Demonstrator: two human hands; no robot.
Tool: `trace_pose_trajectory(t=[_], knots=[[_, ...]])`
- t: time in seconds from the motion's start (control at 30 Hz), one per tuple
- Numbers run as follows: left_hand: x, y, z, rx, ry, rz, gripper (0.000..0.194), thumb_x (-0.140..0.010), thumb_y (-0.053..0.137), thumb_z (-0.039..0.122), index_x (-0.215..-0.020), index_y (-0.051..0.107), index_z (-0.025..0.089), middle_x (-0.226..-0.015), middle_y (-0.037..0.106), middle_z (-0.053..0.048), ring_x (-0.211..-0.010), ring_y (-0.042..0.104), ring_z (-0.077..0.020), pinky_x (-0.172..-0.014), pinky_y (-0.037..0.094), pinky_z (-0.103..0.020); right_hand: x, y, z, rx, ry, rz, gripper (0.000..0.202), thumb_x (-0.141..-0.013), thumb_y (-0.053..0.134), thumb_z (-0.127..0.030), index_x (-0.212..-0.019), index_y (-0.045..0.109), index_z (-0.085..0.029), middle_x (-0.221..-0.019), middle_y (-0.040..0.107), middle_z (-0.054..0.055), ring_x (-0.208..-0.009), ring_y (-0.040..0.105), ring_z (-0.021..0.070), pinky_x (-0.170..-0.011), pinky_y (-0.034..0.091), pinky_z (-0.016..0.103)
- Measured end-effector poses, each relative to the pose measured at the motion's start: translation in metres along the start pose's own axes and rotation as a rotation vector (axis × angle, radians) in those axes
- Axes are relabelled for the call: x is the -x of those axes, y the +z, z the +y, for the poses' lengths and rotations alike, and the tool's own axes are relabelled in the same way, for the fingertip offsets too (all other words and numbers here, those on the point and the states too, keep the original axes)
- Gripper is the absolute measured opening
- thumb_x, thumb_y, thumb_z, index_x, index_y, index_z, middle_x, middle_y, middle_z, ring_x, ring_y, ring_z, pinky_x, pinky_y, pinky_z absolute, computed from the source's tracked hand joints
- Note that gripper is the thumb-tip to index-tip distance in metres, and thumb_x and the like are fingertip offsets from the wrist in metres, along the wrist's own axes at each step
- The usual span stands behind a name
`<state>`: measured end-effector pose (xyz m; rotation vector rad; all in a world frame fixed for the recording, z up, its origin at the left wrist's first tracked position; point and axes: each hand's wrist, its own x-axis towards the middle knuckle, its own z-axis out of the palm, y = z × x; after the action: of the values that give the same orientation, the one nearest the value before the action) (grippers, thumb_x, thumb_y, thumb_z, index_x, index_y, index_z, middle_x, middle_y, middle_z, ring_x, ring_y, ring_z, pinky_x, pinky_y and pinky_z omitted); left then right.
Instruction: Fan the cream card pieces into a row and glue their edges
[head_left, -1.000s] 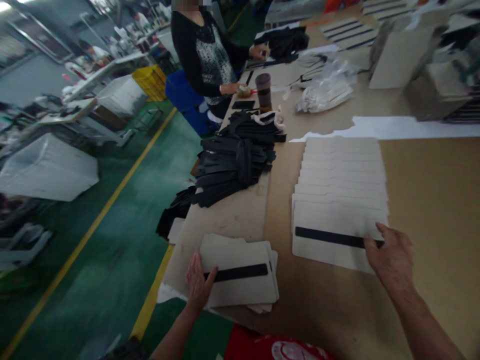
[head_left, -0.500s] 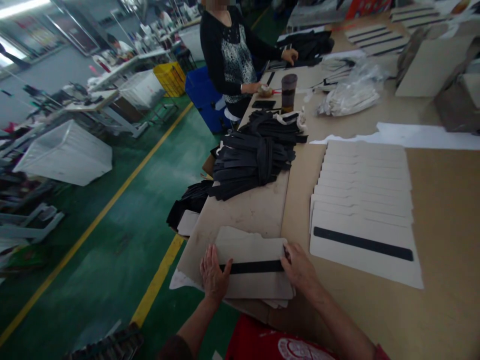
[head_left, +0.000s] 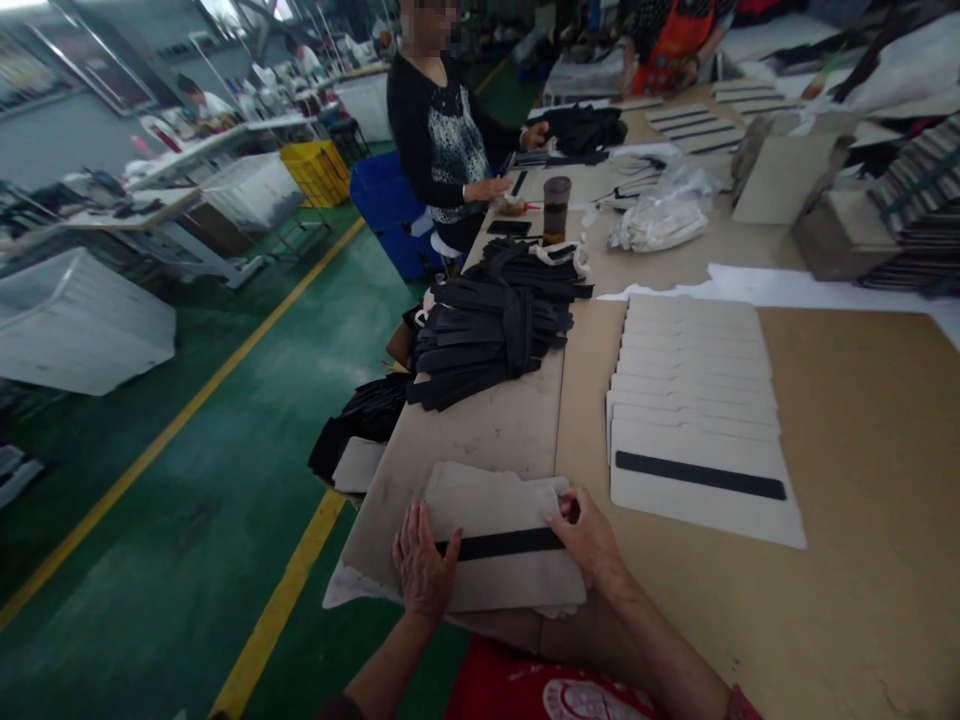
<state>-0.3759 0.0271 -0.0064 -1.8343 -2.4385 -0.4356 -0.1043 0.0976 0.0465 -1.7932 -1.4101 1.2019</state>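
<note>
A pale grey panel (head_left: 510, 590) lies on top of a small stack of similar panels at the table's near edge. Across its middle runs a black strip (head_left: 502, 545). My left hand (head_left: 426, 570) rests flat on the panel's left side, fingers spread, the thumb touching the strip's left end. At the strip's right end is my right hand (head_left: 585, 535). Its fingers are curled and pressed together, and whatever is between them is hidden. Further right, overlapping pale panels (head_left: 690, 400) form a row; the nearest one bears a black strip (head_left: 697, 475).
Beyond the stack lies a bundle of black strips (head_left: 487, 335). A brown cup (head_left: 556, 210), a phone (head_left: 510, 228) and a clear plastic bag (head_left: 664, 215) are farther back. Across the table sits a co-worker (head_left: 450, 130). A box of black pieces (head_left: 360, 425) stands below the left edge.
My right hand has shifted slightly at the strip's right end, its fingers more curled. My left hand stays flat on the panel. The view has turned a little to the right.
</note>
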Motion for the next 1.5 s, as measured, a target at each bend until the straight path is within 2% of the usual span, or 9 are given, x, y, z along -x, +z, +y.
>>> trace_pose_trajectory(t=[0.23, 0.37, 0.5, 0.67, 0.8, 1.13, 1.3, 1.4, 1.5], knots=[[-0.002, 0.005, -0.005, 0.026, -0.04, -0.035, 0.078, -0.091, 0.033, 0.06, -0.147, 0.034, 0.006, -0.153, 0.037, -0.022, -0.142, 0.034, -0.0343, -0.116, 0.026, -0.054, 0.001, -0.001, -0.011, -0.054, -0.105, -0.051, 0.002, -0.07, 0.065, -0.024, -0.07, 0.065, -0.021, -0.087, 0.064, 0.004, -0.089, 0.059, 0.0206, -0.085, 0.045, 0.032], [-0.011, 0.007, -0.021, 0.114, -0.081, -0.133, 0.087, -0.088, 0.03, 0.064, -0.149, 0.029, 0.002, -0.151, 0.037, -0.026, -0.141, 0.034, -0.0387, -0.113, 0.028, -0.058, 0.01, -0.022, -0.012, -0.129, -0.093, -0.027, 0.01, -0.079, 0.06, -0.03, -0.076, 0.066, -0.022, -0.078, 0.066, 0.001, -0.078, 0.06, 0.0177, -0.073, 0.046, 0.027], [-0.021, 0.006, -0.03, 0.165, -0.081, -0.208, 0.088, -0.086, 0.033, 0.063, -0.149, 0.028, 0.003, -0.147, 0.042, -0.025, -0.139, 0.038, -0.0377, -0.113, 0.031, -0.056, 0.004, -0.099, 0.019, -0.166, 0.012, 0.166, 0.032, -0.085, 0.05, -0.05, -0.086, 0.063, -0.021, -0.076, 0.066, 0.001, -0.076, 0.059, 0.0191, -0.069, 0.046, 0.028], [-0.023, 0.004, -0.017, 0.063, -0.096, -0.196, 0.102, -0.078, 0.03, 0.07, -0.146, 0.029, -0.006, -0.151, 0.035, -0.029, -0.141, 0.032, -0.042, -0.114, 0.028, -0.056, -0.023, -0.214, 0.082, -0.107, 0.148, 0.398, 0.046, -0.075, 0.052, -0.06, -0.09, 0.064, -0.018, -0.083, 0.07, 0.006, -0.08, 0.062, 0.0247, -0.073, 0.047, 0.034], [-0.026, 0.005, -0.011, -0.011, -0.075, -0.197, 0.096, -0.077, 0.03, 0.065, -0.143, 0.035, -0.005, -0.15, 0.037, -0.029, -0.14, 0.034, -0.0403, -0.114, 0.029, -0.055, -0.042, -0.254, 0.112, -0.022, 0.178, 0.457, 0.041, -0.072, 0.055, -0.053, -0.089, 0.067, -0.018, -0.085, 0.071, 0.007, -0.082, 0.063, 0.0256, -0.076, 0.048, 0.035], [-0.025, 0.015, -0.023, -0.015, -0.045, -0.178, 0.09, -0.078, 0.035, 0.058, -0.144, 0.031, -0.002, -0.152, 0.034, -0.028, -0.144, 0.03, -0.036, -0.115, 0.028, -0.052, -0.058, -0.252, 0.143, 0.24, 0.218, 0.486, 0.045, -0.079, 0.051, -0.047, -0.108, 0.065, -0.016, -0.086, 0.068, 0.012, -0.081, 0.062, 0.0274, -0.08, 0.049, 0.039], [-0.024, 0.006, -0.014, 0.006, -0.075, -0.193, 0.086, -0.081, 0.04, 0.055, -0.143, 0.033, -0.003, -0.15, 0.036, -0.03, -0.144, 0.029, -0.0388, -0.115, 0.028, -0.056, -0.047, -0.251, 0.134, 0.394, 0.119, 0.593, 0.064, -0.078, 0.052, -0.048, -0.126, 0.056, -0.007, -0.125, 0.056, 0.025, -0.12, 0.047, 0.0382, -0.102, 0.037, 0.052], [-0.02, 0.0, -0.008, 0.028, -0.089, -0.227, 0.081, -0.081, 0.051, 0.048, -0.145, 0.032, 0.002, -0.15, 0.037, -0.028, -0.144, 0.03, -0.0376, -0.113, 0.03, -0.057, -0.034, -0.222, 0.114, 0.449, -0.077, 0.638, 0.059, -0.083, 0.048, -0.049, -0.123, 0.058, -0.008, -0.124, 0.055, 0.024, -0.121, 0.047, 0.0376, -0.106, 0.034, 0.055], [-0.013, 0.002, -0.009, 0.005, -0.085, -0.229, 0.081, -0.085, 0.052, 0.049, -0.149, 0.027, 0.006, -0.155, 0.032, -0.025, -0.146, 0.025, -0.035, -0.115, 0.026, -0.056, -0.011, -0.162, 0.081, 0.246, -0.193, 0.269, 0.043, -0.087, 0.045, -0.044, -0.115, 0.061, -0.016, -0.111, 0.06, 0.014, -0.089, 0.06, 0.0242, -0.089, 0.05, 0.042]])
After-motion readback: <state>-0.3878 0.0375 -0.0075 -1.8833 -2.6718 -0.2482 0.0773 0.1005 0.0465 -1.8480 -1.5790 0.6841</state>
